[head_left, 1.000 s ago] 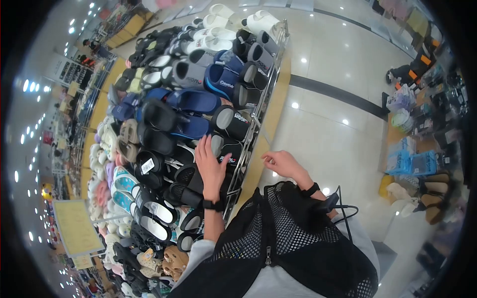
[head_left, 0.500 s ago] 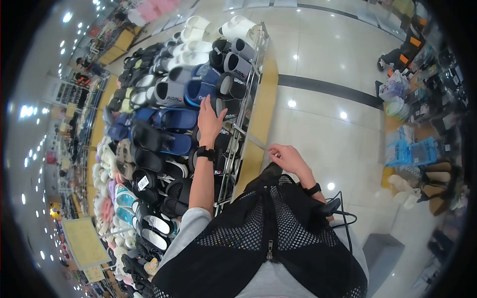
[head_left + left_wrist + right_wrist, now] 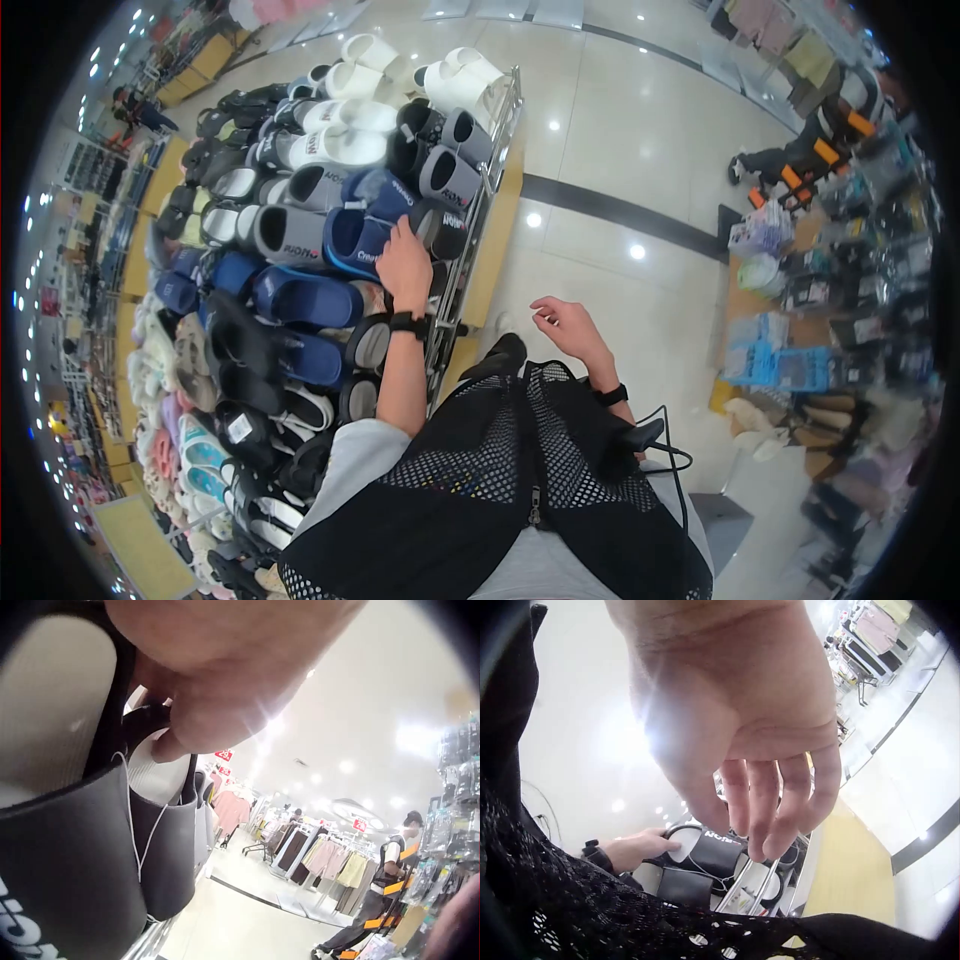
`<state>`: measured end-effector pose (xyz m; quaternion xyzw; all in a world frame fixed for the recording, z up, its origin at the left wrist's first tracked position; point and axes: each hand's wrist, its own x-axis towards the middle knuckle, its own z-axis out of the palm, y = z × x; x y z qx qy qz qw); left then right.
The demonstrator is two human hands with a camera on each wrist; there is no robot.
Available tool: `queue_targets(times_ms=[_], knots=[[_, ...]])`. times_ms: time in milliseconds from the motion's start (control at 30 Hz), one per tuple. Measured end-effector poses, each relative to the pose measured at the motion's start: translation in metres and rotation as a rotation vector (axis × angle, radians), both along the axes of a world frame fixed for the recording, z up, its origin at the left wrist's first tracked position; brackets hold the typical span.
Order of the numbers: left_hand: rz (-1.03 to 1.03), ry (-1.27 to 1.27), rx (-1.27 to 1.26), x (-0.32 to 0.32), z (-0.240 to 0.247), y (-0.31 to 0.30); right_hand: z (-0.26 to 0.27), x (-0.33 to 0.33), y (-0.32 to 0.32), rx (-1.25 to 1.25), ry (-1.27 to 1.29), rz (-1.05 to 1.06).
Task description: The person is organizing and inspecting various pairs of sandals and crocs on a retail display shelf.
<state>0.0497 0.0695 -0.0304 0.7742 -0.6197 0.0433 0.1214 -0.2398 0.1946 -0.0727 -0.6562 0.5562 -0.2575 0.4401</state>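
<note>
My left hand (image 3: 405,268) is at the heel end of a black slide sandal (image 3: 447,232) with a pale insole, near the rack's right edge. In the left wrist view, the thumb lies on that sandal's insole (image 3: 154,776) while the other fingers curl over the heel, pinching it. A second black slide (image 3: 67,840) stands closer to that camera, and a thin white cord runs between the two. Navy slides (image 3: 355,240) lie just left of the hand. My right hand (image 3: 568,328) hangs in front of the vest, fingers loosely curled around nothing.
Rows of slides and clogs fill the rack, edged by a metal rail (image 3: 485,190). Across the tiled aisle (image 3: 590,240) stand shelves with blue baskets (image 3: 770,360) and shoes. A person (image 3: 382,877) stands beside the goods on the right.
My left hand has moved forward along the rack from the nearer slides, and its spread fingers have curled at a black slide. My right hand stays in front of the vest.
</note>
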Motion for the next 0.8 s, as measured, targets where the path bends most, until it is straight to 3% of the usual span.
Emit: queue_targets(times_ms=[300, 533, 800], knots=[[-0.007, -0.005, -0.017, 0.003, 0.0, -0.001, 0.012, 0.029, -0.135, 0.003, 0.163, 0.175], [0.03, 0.136, -0.016, 0.007, 0.001, -0.007, 0.026, 0.06, -0.214, -0.073, 0.105, 0.249], [0.147, 0.202, -0.025, 0.003, 0.001, -0.013, 0.068, 0.088, -0.324, -0.511, 0.136, 0.228]])
